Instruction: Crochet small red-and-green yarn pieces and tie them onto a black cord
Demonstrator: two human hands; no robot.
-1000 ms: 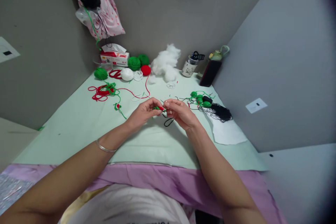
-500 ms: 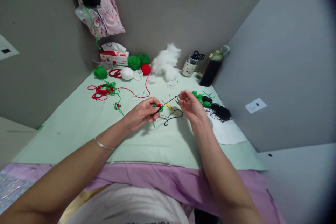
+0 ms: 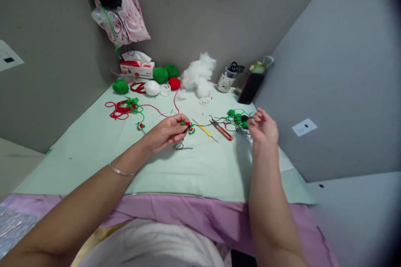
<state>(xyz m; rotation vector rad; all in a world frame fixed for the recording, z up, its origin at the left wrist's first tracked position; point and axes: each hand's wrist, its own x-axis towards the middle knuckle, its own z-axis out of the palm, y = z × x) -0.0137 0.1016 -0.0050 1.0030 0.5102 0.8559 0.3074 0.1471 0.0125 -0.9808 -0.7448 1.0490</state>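
Note:
My left hand (image 3: pixel 169 132) is closed in a pinch round a small red, white and green crochet piece (image 3: pixel 191 131). Short green and black yarn tails hang below those fingers. From the piece a strand of black yarn (image 3: pixel 205 125) runs right towards my right hand (image 3: pixel 263 126), whose fingers are pinched together on it; whether they also hold a needle I cannot make out. Between the hands lie a yellow-handled crochet hook (image 3: pixel 204 129) and orange-handled thread snips (image 3: pixel 222 130). Another small red and green crochet piece (image 3: pixel 140 126) rests left of my left hand.
Green crochet pieces (image 3: pixel 238 117) lie beside my right hand. Tangled red yarn (image 3: pixel 120 109), a green yarn ball (image 3: pixel 120 86), a white yarn ball (image 3: pixel 152 88), a tissue box (image 3: pixel 138 68), white stuffing (image 3: pixel 199 75), a pen cup (image 3: pixel 226 81) and a bottle (image 3: pixel 251 85) stand along the back.
My right hand has moved right, away from my left hand, drawing the black yarn out; its slack loop has gone. The snips now show fully. My left hand has stayed nearly in place.

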